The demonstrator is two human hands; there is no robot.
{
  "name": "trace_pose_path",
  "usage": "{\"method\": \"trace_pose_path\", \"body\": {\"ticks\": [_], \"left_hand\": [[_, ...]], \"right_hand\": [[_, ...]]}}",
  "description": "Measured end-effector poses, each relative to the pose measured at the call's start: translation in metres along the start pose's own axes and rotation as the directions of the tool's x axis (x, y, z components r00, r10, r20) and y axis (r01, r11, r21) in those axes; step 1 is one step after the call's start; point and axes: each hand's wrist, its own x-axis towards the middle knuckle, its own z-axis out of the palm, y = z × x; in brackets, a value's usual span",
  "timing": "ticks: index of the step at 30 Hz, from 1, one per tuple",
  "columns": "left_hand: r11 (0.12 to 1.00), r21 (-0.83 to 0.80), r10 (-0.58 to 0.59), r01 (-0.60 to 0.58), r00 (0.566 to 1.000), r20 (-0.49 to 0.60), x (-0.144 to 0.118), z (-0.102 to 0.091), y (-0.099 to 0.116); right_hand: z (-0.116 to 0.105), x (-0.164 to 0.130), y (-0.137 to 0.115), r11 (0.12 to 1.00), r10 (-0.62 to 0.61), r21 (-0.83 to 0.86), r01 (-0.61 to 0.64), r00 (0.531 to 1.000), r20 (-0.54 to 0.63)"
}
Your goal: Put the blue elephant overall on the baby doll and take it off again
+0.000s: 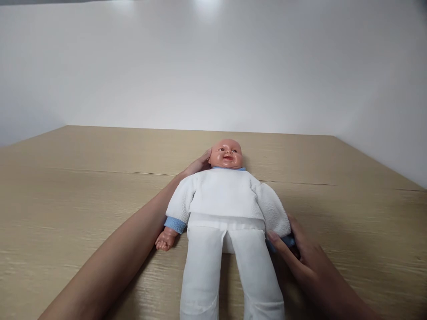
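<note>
- One wooden table spreads under everything, a white wall behind it.
- Lying face up on the table, the baby doll in white top and trousers stretches between both hands, head at the far end.
- Down at the doll's sleeve end, the right hand pinches the blue cuff, thumb on the trouser hip.
- Up beside the doll's head, the left hand cups it loosely, fingers open, not clenched.

I cannot see the doll's feet, the bottom edge cuts them; my right hand covers its far hand, my left hand is partly hidden behind its shoulder.
</note>
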Motion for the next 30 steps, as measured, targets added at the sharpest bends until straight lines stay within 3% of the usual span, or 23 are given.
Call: {"method": "trace_pose_path", "body": {"ticks": [19, 30], "left_hand": [[0.998, 0.056, 0.033, -0.029, 0.997, -0.071, -0.0014, 0.0019, 0.0021], [1.0, 0.003, 0.018, -0.018, 1.0, -0.017, 0.0003, -0.004, -0.0024]], "right_hand": [[-0.003, 0.0005, -0.0062, 0.999, -0.018, -0.032, 0.018, 1.0, 0.014], [0.0005, 0.0034, -0.0018, 0.994, -0.097, -0.045, 0.096, 0.995, -0.016]]}}
